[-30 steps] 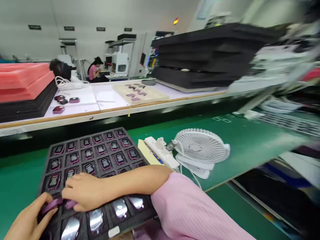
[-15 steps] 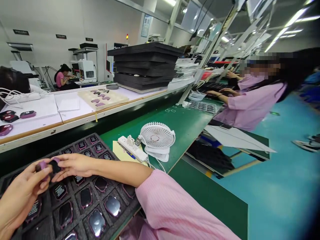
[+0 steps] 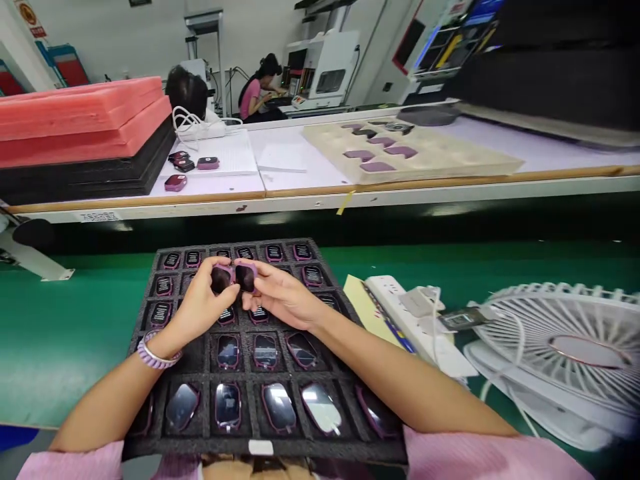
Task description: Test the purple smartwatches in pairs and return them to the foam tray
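Observation:
Above the middle of a black foam tray (image 3: 200, 445), my two hands come close together. My left hand (image 3: 200, 300) pinches a purple smartwatch body (image 3: 221, 279) with a dark face. In my right hand (image 3: 287, 297), finger and thumb grip a second purple smartwatch body (image 3: 246, 276), side by side with the first. Whether the two touch is hard to tell. Strapless smartwatches fill many tray compartments: those at the back show white text on their screens, and the front ones, such as this smartwatch (image 3: 279, 407), have dark, shiny faces.
Right of the tray are a power strip (image 3: 400, 313) and a white fan (image 3: 565, 353). A raised shelf (image 3: 300, 200) behind carries red foam slabs (image 3: 85, 113), loose watches (image 3: 176, 183) and a cream tray (image 3: 440, 160) with purple parts. People sit beyond it.
My view has turned left, so the tray now lies in the middle and the co-worker at the right is out of sight. Both hands still hold a smartwatch body.

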Action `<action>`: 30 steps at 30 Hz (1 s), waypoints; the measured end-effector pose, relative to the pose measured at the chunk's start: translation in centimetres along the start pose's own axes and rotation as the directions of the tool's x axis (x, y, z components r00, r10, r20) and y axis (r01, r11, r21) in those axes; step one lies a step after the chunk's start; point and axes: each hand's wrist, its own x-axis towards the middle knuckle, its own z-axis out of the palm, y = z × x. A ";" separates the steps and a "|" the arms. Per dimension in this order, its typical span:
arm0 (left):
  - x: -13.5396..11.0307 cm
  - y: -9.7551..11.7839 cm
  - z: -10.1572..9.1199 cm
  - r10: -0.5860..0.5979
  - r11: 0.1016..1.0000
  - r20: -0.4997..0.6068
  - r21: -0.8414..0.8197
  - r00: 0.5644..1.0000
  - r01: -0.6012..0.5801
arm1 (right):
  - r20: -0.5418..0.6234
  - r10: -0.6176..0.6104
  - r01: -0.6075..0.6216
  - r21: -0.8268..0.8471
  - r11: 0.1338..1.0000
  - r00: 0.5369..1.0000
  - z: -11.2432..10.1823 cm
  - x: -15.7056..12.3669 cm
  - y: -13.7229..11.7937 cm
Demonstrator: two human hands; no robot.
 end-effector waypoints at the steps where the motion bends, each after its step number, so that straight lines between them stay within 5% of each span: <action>1: -0.1 -0.1 0.0 -0.002 1.000 0.001 -0.008 1.000 0.002 | -0.011 0.007 -0.007 0.001 1.000 1.000 0.0 -0.1 0.0; 15: -0.2 -0.2 -0.5 0.031 0.997 -0.100 0.078 0.995 -0.024 | -0.042 0.055 -0.054 0.027 0.998 0.998 -0.2 0.0 0.0; 30: -0.5 0.0 -0.5 0.059 0.994 -0.073 0.100 0.996 -0.051 | -0.051 0.040 -0.042 -0.035 0.999 0.998 0.2 -0.3 0.1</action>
